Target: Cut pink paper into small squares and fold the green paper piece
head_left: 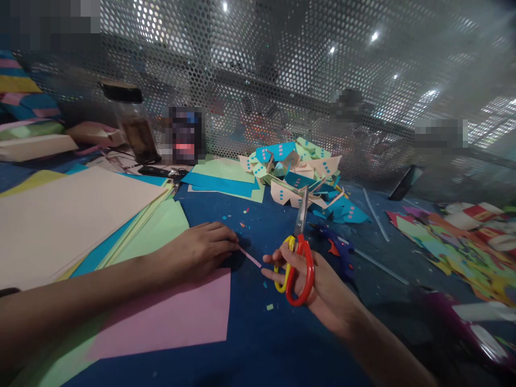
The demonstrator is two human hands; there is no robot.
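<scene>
Pink strip [250,257] runs under the left hand [205,244], its grip hidden; right hand [322,285] grasps scissors [303,245].

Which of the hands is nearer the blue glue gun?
Right. The right hand, holding the scissors, is close beside the glue gun; the left hand is farther off, at the pink strip's other end.

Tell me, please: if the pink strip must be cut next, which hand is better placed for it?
Probably the right hand: it holds the scissors close to the pink strip, though the blades point away from it. The left hand rests at the strip's other end, perhaps better for steadying it.
</scene>
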